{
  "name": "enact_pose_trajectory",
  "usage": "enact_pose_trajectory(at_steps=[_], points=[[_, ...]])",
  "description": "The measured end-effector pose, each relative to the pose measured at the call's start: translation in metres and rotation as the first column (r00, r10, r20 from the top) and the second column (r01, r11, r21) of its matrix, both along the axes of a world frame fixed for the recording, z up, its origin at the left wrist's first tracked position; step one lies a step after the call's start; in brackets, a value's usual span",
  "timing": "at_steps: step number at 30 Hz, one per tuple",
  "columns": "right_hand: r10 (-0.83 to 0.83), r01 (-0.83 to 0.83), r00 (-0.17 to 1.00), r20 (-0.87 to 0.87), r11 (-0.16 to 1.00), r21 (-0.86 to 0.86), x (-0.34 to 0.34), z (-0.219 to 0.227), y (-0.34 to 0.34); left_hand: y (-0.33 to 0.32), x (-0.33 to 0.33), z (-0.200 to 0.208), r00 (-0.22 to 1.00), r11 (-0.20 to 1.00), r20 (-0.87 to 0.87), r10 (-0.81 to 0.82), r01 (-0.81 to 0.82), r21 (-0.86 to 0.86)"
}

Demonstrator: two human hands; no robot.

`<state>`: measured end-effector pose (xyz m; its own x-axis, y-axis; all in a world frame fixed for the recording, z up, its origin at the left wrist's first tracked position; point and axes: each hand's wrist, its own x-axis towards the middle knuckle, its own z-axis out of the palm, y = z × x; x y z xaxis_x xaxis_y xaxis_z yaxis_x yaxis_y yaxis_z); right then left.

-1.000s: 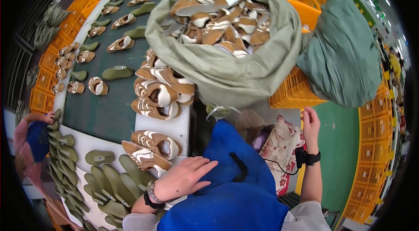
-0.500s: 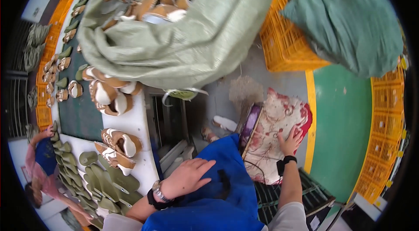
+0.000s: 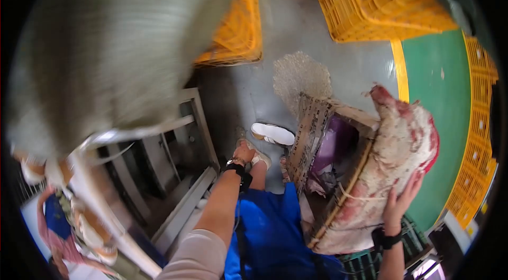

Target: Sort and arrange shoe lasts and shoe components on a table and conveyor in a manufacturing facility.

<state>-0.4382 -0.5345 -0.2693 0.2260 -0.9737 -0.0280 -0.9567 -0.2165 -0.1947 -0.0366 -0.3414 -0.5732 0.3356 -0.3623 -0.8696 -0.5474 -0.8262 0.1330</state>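
One shift — left hand [image 3: 243, 153] now down at the foot [image 3: 260, 160], fingers unclear — right hand [image 3: 400, 203] on the cushion [image 3: 394, 145], fingers loosely spread.

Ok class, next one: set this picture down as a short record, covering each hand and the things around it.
Left hand: hand lowered near the person's feet; grip unclear
Right hand: hand open, resting on a floral cushion
Between hands: cardboard box, something purple inside
Floor ahead: one shoe, white sole showing
Further off: orange crates
Clothing: blue apron
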Motion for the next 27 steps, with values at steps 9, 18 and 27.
enact_pose_trajectory(at_steps=[9,18,27], points=[[-0.135,0.127,0.983,0.124,0.989,0.072,-0.029,-0.006,0.021,0.027,-0.01,-0.242,0.784,0.79,0.209,0.584,-0.608,0.075],[-0.042,0.042,0.999,0.003,0.999,0.023,0.003,0.002,0.021,0.012,-0.057,-0.186,0.983,0.978,0.058,0.171,-0.162,-0.134],[-0.07,0.071,0.997,-0.038,0.997,0.034,0.035,0.008,0.022,-0.074,-0.018,-0.105,0.983,0.921,0.051,0.177,-0.147,-0.361]])
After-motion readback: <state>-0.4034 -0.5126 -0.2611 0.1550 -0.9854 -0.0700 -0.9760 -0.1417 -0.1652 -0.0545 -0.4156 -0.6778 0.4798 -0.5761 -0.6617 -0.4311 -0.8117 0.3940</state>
